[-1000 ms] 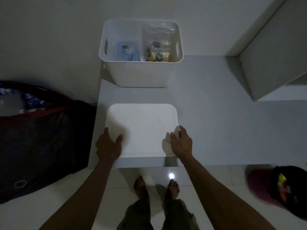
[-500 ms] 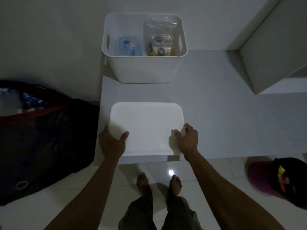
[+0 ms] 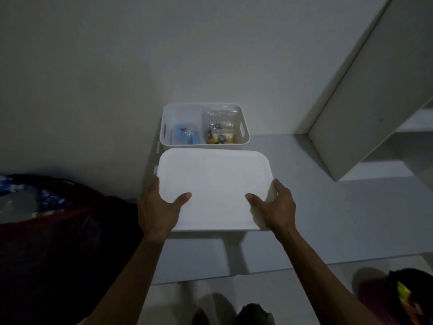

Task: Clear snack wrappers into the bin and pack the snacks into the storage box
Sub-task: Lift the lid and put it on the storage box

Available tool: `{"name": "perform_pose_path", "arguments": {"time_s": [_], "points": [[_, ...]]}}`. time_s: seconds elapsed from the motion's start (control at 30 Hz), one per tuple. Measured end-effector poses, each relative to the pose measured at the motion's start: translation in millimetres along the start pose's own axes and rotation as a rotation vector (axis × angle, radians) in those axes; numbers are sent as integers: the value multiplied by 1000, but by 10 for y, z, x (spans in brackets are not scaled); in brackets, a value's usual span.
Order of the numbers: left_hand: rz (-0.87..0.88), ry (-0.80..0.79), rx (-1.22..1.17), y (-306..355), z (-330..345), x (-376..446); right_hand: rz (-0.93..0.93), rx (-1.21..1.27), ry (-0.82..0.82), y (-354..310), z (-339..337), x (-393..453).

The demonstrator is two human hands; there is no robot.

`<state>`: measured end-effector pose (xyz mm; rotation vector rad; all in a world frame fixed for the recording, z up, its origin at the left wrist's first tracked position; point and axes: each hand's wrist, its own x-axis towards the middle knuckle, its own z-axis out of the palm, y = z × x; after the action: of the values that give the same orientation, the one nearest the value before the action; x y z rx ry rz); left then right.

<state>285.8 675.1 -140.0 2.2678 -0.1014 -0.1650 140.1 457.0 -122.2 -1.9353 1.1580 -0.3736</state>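
- white lid (image 3: pixel 214 188) held flat above the grey counter (image 3: pixel 328 219), its far edge just in front of the storage box (image 3: pixel 204 124).
- left hand (image 3: pixel 155 212) grips the lid's left edge, thumb on top, fingers curled over the side.
- right hand (image 3: pixel 275 208) grips the right edge the same way, thumb on top.
- storage box open, against the wall; blue packets (image 3: pixel 185 134) in its left part, clear bags of yellow and dark snacks (image 3: pixel 220 134) in its right part.
- dark bin bag (image 3: pixel 58 242) at left; pink basket (image 3: pixel 384 299) on the floor at lower right.
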Motion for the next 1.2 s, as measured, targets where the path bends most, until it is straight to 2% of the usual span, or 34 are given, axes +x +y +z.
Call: {"name": "perform_pose_path", "arguments": {"time_s": [0.17,0.4,0.8,1.2], "points": [[64,29,20,447,-81,355,-137,-12,60,-433,-126,304],[71,29,73,798,34,1007,-139,-50,53,-844,-1,927],[-76,-26,102,800,457,2129,-83,-54,-88,-1120,708,2130],[-104,-78,139,747,669,2566,-11,-34,-86,-1035,1003,2504]]}}
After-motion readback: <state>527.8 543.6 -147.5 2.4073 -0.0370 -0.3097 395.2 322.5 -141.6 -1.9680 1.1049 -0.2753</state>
